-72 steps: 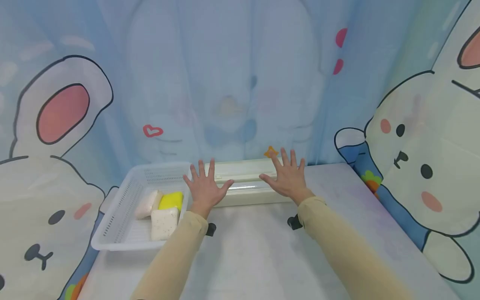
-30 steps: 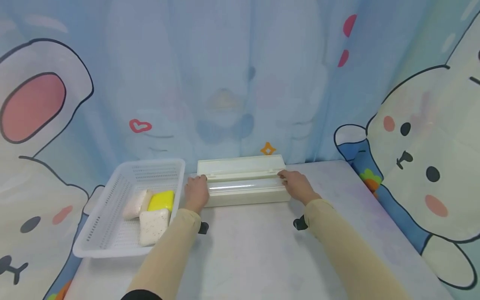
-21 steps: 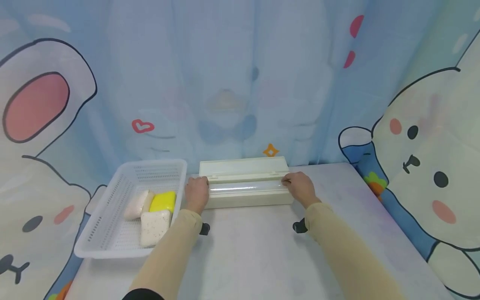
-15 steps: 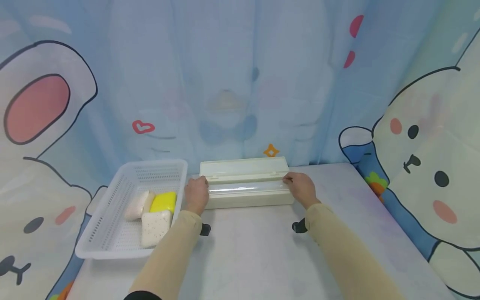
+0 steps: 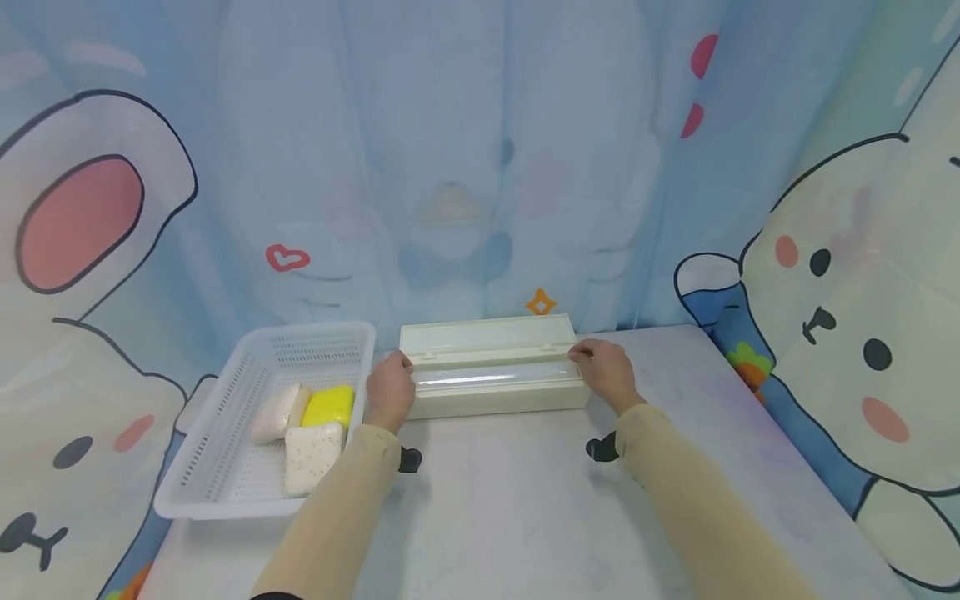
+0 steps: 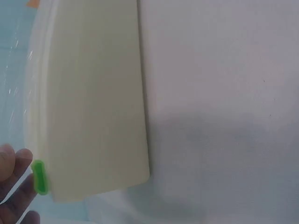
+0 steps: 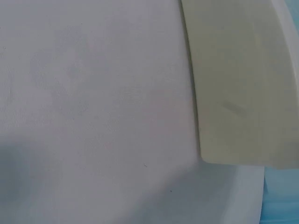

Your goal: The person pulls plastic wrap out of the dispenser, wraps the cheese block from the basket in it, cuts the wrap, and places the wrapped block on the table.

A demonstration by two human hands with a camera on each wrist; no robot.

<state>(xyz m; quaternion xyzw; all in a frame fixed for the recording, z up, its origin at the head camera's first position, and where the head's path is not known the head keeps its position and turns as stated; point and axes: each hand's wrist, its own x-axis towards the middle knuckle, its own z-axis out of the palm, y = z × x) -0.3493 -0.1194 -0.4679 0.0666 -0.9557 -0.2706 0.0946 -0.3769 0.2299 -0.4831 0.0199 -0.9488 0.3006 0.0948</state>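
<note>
A cream cling film dispenser box lies at the back of the table with its lid raised. A shiny roll of clear cling film shows inside it. At the box's left end, my left hand pinches the film's edge with thumb and fingertips. In the left wrist view, those fingers are beside a green end piece, and glints on clear film run along the box. My right hand pinches at the right end of the film; the right wrist view shows only the box, no fingers.
Left of the box stands a white plastic basket. Inside are a pinkish block, a yellow block and a speckled white block. A printed curtain hangs behind the table, and its right edge slants beside my right arm.
At first both hands hovered over the box with fingers spread. They came down to its two ends and pinched the film. In the last half second they barely moved.
</note>
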